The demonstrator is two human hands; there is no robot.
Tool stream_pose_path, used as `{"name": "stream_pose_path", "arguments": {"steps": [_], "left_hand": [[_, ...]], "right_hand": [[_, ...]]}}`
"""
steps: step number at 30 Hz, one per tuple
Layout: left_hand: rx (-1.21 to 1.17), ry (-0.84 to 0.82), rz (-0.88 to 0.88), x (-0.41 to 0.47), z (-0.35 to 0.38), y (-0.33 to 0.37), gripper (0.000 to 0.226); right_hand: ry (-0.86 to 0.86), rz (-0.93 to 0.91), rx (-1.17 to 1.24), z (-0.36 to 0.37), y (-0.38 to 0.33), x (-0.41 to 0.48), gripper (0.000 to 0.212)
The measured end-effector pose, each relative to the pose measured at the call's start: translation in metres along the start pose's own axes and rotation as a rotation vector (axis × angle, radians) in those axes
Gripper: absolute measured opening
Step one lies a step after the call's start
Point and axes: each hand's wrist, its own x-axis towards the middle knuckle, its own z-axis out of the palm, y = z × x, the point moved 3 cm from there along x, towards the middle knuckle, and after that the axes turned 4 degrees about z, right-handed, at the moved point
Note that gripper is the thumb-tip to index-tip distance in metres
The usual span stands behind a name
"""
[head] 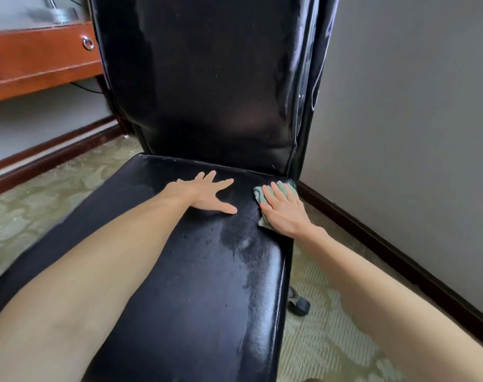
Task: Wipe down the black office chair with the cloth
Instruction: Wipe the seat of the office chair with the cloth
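Black office chair (196,271) fills the centre of the view, seat running from 6 o'clock up to the middle, backrest (207,78) rising upright toward 12. Seat surface is glossy, with a dull wet-looking streak and scattered droplets just right of centre.

Cloth (262,195) — pale green, bunched — lies on the seat's rear right corner, at about 3 o'clock from the seat's middle, touching the seat edge and close to the base of the backrest. A grey corner of it shows below the palm.

Right hand (283,210) lies flat on top of the cloth, palm down, fingers stretched out and close together, pressing rather than gripping; no fingers curl round the fabric. Fingertips point toward 11 o'clock.

Left hand (207,193) rests on the bare seat just beside the cloth, at 9 o'clock from it, not touching it. Fingers spread wide, thumb out toward the right hand, nothing held. Both forearms are bare and enter from the lower corners.

Surroundings: a chair wheel (299,304) shows under the seat's right edge at 4 o'clock, on patterned green carpet (331,326). Grey wall (414,106) with dark baseboard (386,244) runs along the right — 1 to 4 o'clock. Wooden desk (36,62) with a ring drawer pull (88,43) sits at 10 o'clock, behind the backrest's left side.
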Motion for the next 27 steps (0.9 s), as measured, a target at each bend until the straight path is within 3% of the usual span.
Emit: {"name": "stream_pose_path", "arguments": {"steps": [4,12,16,20,27], "left_hand": [[-0.035,0.015,0.042,0.011,-0.003,-0.015,0.094],[-0.055,-0.026,0.131,0.013,-0.011,-0.051,0.098],[-0.007,-0.061,0.141,0.018,0.003,-0.057,0.095],[-0.001,-0.052,0.161,0.018,0.008,-0.057,0.091],[0.050,-0.031,0.203,0.022,0.011,-0.066,0.093]], "right_hand": [[0.028,-0.014,-0.008,-0.003,-0.001,0.001,0.055],[-0.064,0.116,-0.138,-0.003,-0.018,-0.002,0.067],[-0.051,0.171,-0.244,0.000,-0.027,0.004,0.062],[-0.041,0.275,-0.235,0.003,-0.040,0.012,0.076],[-0.062,0.410,-0.138,-0.014,-0.051,0.022,0.051]]}}
